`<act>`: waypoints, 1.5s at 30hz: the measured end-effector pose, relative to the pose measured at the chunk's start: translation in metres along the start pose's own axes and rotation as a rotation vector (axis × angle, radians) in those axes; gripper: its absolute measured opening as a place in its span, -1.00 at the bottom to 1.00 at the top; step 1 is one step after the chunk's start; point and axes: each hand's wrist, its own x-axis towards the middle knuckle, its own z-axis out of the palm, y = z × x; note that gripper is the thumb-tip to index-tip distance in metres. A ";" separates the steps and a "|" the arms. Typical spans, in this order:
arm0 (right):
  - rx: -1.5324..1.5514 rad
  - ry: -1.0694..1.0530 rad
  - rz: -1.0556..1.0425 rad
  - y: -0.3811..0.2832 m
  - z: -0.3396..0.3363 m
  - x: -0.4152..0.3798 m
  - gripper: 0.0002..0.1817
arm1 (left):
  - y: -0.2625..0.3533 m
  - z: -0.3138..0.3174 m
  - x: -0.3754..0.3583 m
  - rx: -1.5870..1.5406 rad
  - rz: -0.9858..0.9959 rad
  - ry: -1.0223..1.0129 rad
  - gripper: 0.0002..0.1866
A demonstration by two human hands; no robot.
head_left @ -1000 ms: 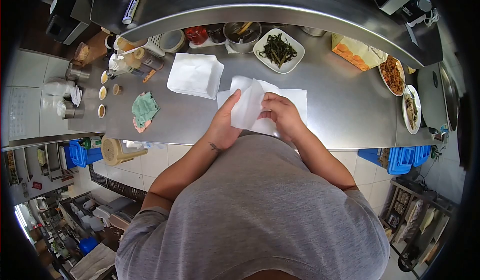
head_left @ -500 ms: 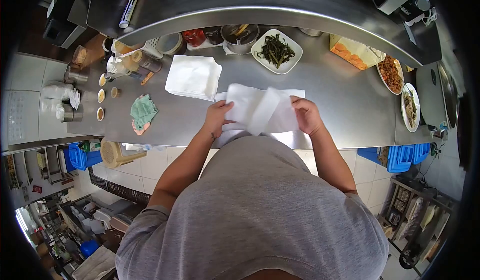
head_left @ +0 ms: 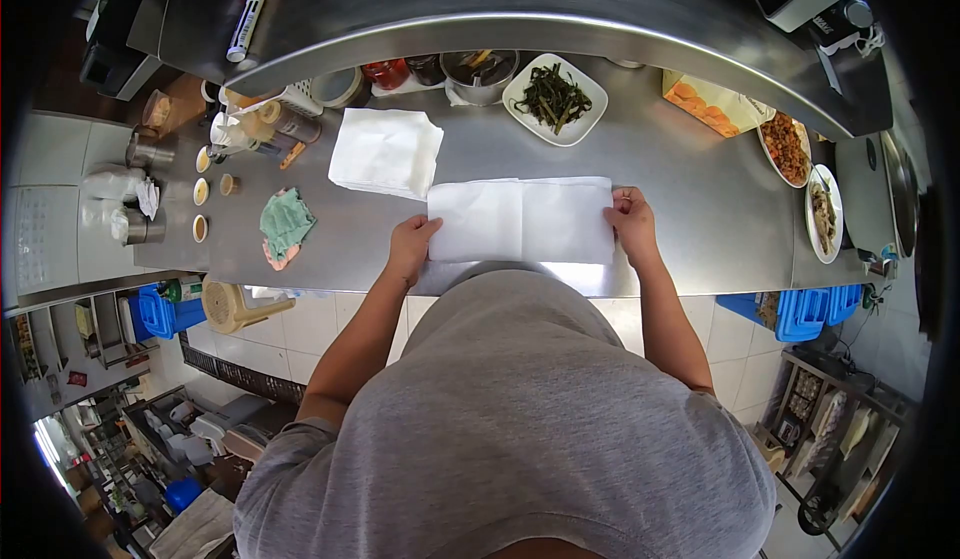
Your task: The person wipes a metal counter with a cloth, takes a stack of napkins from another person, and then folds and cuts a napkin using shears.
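White paper sheets (head_left: 475, 221) with a crease down the middle lie spread flat at the front edge of the steel counter (head_left: 700, 209). At their left edge, my left hand (head_left: 410, 244) pinches the paper between thumb and fingers. My right hand (head_left: 634, 224) pinches the right edge the same way. A stack of folded white paper (head_left: 385, 152) rests just behind and to the left of the sheets.
Behind is a square plate of dark green vegetables (head_left: 553, 99) beside a metal pot (head_left: 480, 74). At right are two dishes of food (head_left: 785, 149) and a yellow bag (head_left: 710, 107). A green cloth (head_left: 288, 217) and small cups (head_left: 201, 192) are at left. A steel shelf (head_left: 500, 24) overhangs.
The sheet that was lifted and partly folded over is now spread flat on the counter. Both hands have moved apart to its side edges.
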 end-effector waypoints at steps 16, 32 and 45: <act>-0.408 0.319 -0.299 0.004 0.023 0.002 -0.65 | 0.000 -0.002 -0.002 0.024 -0.006 -0.011 -0.85; -0.951 0.067 -0.833 0.014 0.060 -0.024 -0.67 | 0.016 -0.028 -0.005 -0.038 -0.089 -0.017 -0.83; -0.428 -0.106 -0.600 -0.081 0.095 -0.057 -0.75 | 0.110 0.012 -0.091 -0.013 0.747 0.041 -0.96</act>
